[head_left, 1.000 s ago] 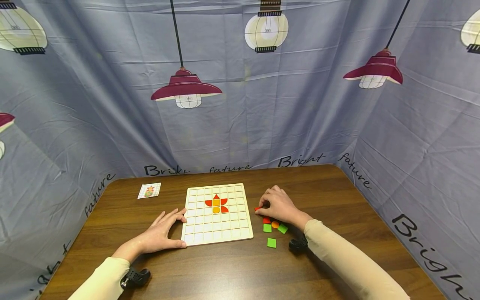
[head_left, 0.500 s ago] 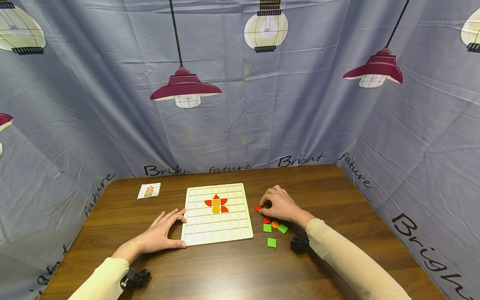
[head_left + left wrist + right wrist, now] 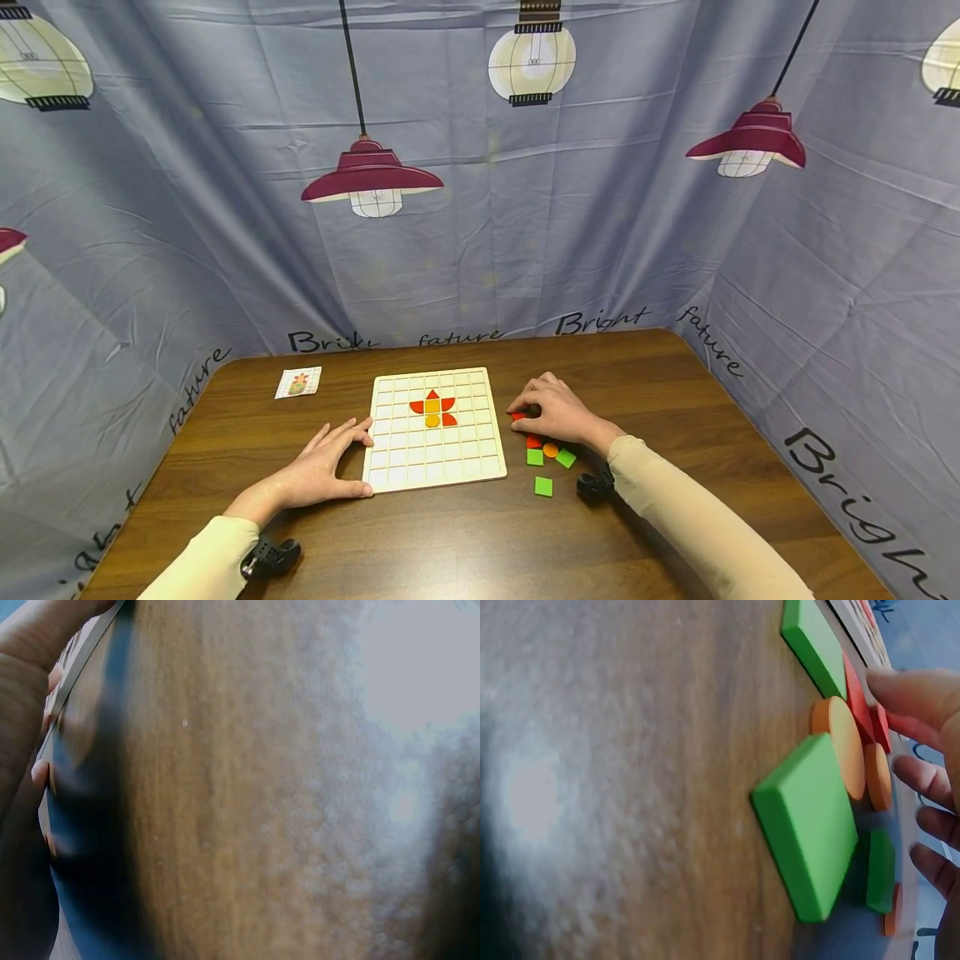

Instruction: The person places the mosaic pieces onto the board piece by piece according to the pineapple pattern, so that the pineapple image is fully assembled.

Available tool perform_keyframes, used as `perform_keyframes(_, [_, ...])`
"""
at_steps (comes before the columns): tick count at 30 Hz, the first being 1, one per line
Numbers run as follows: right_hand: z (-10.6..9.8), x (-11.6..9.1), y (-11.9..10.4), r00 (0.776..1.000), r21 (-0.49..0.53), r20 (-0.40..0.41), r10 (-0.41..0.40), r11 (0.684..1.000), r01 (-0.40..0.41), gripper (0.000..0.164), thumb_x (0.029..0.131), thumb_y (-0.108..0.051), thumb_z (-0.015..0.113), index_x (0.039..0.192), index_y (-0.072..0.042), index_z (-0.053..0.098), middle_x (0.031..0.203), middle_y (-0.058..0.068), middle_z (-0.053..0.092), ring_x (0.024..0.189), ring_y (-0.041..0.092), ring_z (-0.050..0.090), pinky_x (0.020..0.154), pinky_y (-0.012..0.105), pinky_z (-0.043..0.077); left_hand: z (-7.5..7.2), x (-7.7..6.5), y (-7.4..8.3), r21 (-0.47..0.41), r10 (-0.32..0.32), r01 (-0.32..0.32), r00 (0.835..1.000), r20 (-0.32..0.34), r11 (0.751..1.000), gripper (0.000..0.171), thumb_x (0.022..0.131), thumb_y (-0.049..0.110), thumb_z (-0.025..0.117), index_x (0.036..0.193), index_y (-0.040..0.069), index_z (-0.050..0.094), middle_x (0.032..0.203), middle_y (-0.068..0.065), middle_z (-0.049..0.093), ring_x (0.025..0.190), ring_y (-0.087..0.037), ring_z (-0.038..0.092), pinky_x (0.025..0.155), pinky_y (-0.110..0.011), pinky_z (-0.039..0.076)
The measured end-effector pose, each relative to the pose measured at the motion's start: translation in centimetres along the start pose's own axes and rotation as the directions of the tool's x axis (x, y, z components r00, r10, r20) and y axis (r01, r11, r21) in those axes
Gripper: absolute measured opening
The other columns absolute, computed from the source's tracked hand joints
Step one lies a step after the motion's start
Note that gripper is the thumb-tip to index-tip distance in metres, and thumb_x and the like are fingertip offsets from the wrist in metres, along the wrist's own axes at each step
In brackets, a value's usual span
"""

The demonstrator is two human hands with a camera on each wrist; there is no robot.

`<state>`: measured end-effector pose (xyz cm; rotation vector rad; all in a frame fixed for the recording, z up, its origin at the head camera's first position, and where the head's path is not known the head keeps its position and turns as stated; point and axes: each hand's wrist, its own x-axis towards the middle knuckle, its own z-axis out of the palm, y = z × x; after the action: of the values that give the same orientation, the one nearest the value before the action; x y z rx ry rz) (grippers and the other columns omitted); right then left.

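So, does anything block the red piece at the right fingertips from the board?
Nothing visible does. Past the fingertips, only a strip of table separates the red piece from the board; the green pieces lie outside that gap.

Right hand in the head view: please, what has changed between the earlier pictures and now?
The right hand has moved its fingertips slightly left since half a second ago; they now reach around a red piece, covering more of it. Whether they grip it, I cannot tell. Unchanged: the left hand at the grid board's left edge, and the coloured pieces on the board.
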<state>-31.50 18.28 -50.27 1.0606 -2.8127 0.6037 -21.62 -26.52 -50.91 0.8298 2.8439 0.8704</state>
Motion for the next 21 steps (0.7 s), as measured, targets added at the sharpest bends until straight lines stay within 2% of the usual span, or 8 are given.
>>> perform_keyframes(5, [-0.26,-0.36,0.49,0.999,-0.010,0.026,0.028,1.000,-0.028,0.029,0.087,-0.043,0.079,0.113,-0.032,0.078,0.102,-0.014,0.061,0.100,0.013,0.044,0.088,0.037,0.038,0.05,-0.06,-0.03,0.000,0.001,-0.001,1.000,-0.005,1.000,0.062,0.081,0.058,0.081,0.124,0.021,0.056,0.162,-0.014,0.036,0.150,-0.043,0.027,0.118,-0.070,0.006])
perform_keyframes(12, [-0.29,-0.44,0.77,0.999,0.008,0.017,0.035,0.999,-0.035,0.029,0.086,-0.041,0.080,0.113,-0.032,0.077,0.103,-0.015,0.062,0.103,0.014,0.046,0.091,0.039,0.039,-0.03,-0.13,0.06,0.000,0.002,-0.002,1.000,-0.005,1.000,0.062,0.081,0.057,0.081,0.124,0.021,0.055,0.162,-0.015,0.036,0.149,-0.044,0.027,0.117,-0.070,0.006])
perform_keyframes(21, [-0.06,-0.36,0.95,0.999,0.031,-0.002,0.038,0.999,-0.038,0.018,0.085,-0.041,0.082,0.101,-0.034,0.077,0.100,-0.016,0.062,0.102,0.013,0.046,0.090,0.038,0.040,0.04,-0.08,0.18,-0.002,0.003,-0.003,1.000,-0.007,1.000,0.062,0.081,0.057,0.081,0.123,0.020,0.055,0.162,-0.016,0.037,0.149,-0.045,0.028,0.117,-0.070,0.007])
